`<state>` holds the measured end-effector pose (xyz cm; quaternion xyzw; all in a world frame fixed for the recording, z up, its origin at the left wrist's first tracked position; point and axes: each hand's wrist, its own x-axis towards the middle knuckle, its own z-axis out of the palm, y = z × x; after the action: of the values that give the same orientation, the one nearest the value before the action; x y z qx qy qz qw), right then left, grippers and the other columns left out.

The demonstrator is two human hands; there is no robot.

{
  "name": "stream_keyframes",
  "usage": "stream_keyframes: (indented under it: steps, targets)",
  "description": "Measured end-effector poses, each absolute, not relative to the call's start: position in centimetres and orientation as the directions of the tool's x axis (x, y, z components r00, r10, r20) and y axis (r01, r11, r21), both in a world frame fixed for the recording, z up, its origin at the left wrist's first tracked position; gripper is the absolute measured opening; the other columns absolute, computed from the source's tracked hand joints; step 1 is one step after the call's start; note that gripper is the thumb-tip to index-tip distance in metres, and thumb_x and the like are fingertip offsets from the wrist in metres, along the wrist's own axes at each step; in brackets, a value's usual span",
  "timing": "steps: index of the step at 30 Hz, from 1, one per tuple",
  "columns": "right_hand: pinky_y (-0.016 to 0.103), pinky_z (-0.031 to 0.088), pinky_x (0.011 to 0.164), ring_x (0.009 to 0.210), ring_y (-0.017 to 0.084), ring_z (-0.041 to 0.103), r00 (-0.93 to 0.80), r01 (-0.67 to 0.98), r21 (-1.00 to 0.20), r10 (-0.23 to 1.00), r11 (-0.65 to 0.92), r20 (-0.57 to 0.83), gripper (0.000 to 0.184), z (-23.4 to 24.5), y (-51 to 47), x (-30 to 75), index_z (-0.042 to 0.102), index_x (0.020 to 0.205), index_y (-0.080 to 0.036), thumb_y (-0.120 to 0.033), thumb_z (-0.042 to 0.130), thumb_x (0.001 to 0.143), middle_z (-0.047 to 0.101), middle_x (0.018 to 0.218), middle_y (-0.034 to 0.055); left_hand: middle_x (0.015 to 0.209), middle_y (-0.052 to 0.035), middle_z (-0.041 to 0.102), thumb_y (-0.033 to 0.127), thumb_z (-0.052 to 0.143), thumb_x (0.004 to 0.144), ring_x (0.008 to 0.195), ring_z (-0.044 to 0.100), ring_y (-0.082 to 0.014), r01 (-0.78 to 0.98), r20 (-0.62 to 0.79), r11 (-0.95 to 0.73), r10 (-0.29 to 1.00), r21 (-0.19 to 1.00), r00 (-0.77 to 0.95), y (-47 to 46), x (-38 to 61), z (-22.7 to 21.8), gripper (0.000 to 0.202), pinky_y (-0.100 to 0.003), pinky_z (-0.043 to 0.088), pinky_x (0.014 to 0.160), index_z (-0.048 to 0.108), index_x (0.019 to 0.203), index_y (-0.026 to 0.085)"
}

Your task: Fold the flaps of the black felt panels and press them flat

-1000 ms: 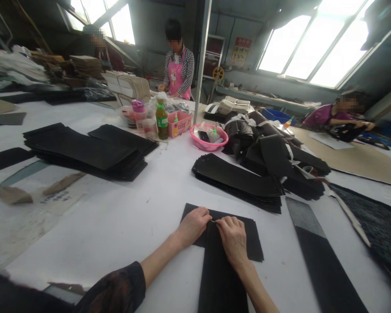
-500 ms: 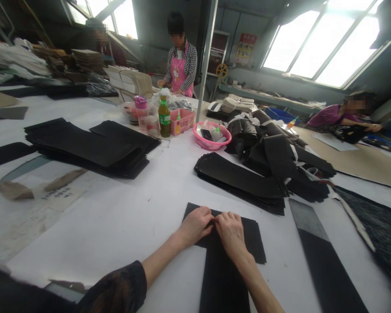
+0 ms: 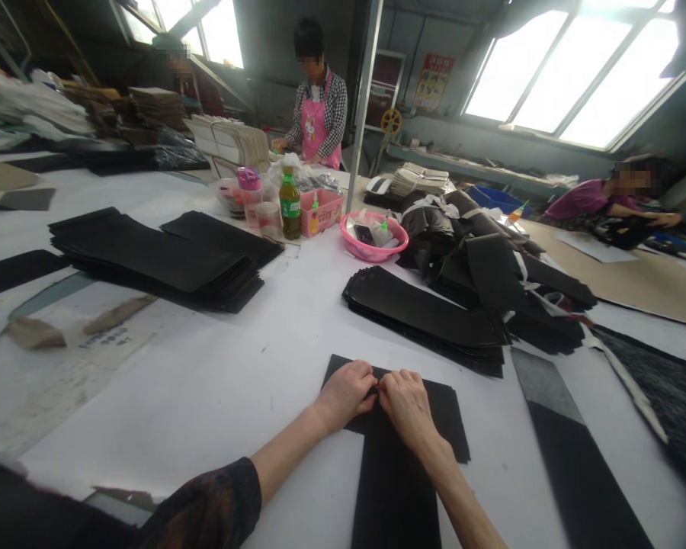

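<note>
My left hand (image 3: 348, 393) and my right hand (image 3: 405, 404) meet fingertip to fingertip, both pinched closed at the top end of a long black strip (image 3: 395, 492). The strip runs down toward me at the bottom of the view. Beneath my hands lies a small stack of black panels (image 3: 449, 423), crosswise under the strip's end. The fingers cover the exact edge they pinch. Just beyond them rests a thick stack of curved black pieces (image 3: 423, 305).
Further stacked black pieces (image 3: 154, 248) lie at the left. Tied black bundles (image 3: 485, 267), a pink basin (image 3: 374, 238) and a green-labelled bottle (image 3: 290, 204) stand farther back. Another black strip (image 3: 583, 457) lies to the right. A co-worker in a pink apron (image 3: 318, 126) stands across the table.
Both hands stay at the same spot on the black strip, with only a slight shift of the fingers. The whole view has moved a little.
</note>
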<state>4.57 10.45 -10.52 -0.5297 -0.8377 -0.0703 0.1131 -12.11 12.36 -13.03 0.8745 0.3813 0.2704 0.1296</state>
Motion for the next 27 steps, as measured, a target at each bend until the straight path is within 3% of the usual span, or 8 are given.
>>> stream_keyframes:
  steps: [13,17,20,27]
  targets:
    - [0.032,0.033,0.072,0.068,0.016,0.05,-0.306,0.918,-0.143,0.89,0.37,0.338,0.02,-10.8,7.1,8.3,0.053,0.073,-0.02,-0.019,0.049,0.092,0.055,0.069,0.0004,0.098,-0.005,0.054,0.012,0.063,0.082,0.095,0.054,-0.0216,0.597,0.386,-0.675,0.738,0.435,0.553,12.1,-12.1,-13.0,0.012,-0.037,0.049,0.087,0.054,0.089,0.018]
    - [0.032,0.034,0.072,0.073,0.018,0.053,-0.257,0.926,-0.176,0.899,0.335,0.355,0.015,-11.0,7.1,8.4,0.058,0.084,-0.02,-0.023,0.048,0.095,0.059,0.076,0.0018,0.099,-0.0052,0.054,0.013,0.062,0.083,0.095,0.055,-0.0216,0.593,0.385,-0.677,0.736,0.436,0.557,12.1,-12.0,-12.9,0.011,-0.037,0.049,0.086,0.054,0.089,0.018]
    - [0.032,0.035,0.073,0.077,0.018,0.054,-0.247,0.928,-0.184,0.904,0.324,0.349,0.009,-11.2,7.5,8.0,0.059,0.092,-0.02,-0.024,0.051,0.095,0.061,0.081,0.0019,0.099,-0.0052,0.054,0.012,0.062,0.083,0.095,0.054,-0.0215,0.592,0.382,-0.678,0.735,0.436,0.561,12.1,-12.1,-12.8,0.012,-0.036,0.049,0.086,0.053,0.09,0.017]
    - [0.033,0.034,0.075,0.075,0.019,0.054,-0.237,0.944,-0.141,0.911,0.298,0.337,0.015,-11.2,8.3,7.3,0.059,0.083,-0.02,-0.02,0.05,0.095,0.061,0.078,0.0023,0.099,-0.0056,0.054,0.012,0.06,0.083,0.096,0.054,-0.0219,0.588,0.38,-0.681,0.732,0.437,0.566,12.2,-12.1,-12.8,0.011,-0.037,0.049,0.086,0.054,0.091,0.018]
